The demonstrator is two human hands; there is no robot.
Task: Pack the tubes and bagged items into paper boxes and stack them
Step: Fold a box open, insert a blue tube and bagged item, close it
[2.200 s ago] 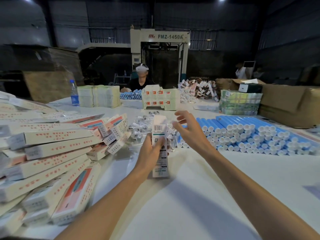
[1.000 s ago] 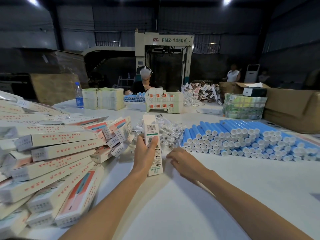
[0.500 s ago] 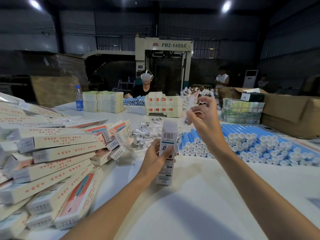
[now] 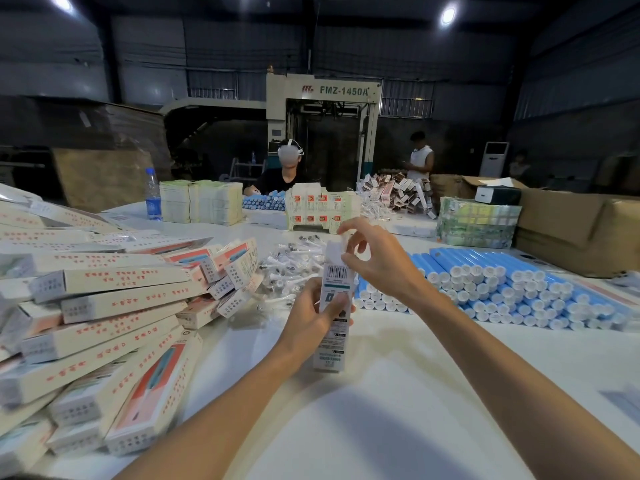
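Paper box upright, left hand fingers wrapped round its middle, right hand fingertips pinching its top flap, bagged items just beyond the fingers, blue tubes right of them, packed boxes stacked left.

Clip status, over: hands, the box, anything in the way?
Left hand grips tall white paper box, held upright. Right hand pinches at its top flap. Nothing between hands and box; blue white-capped tubes stacked to the right.
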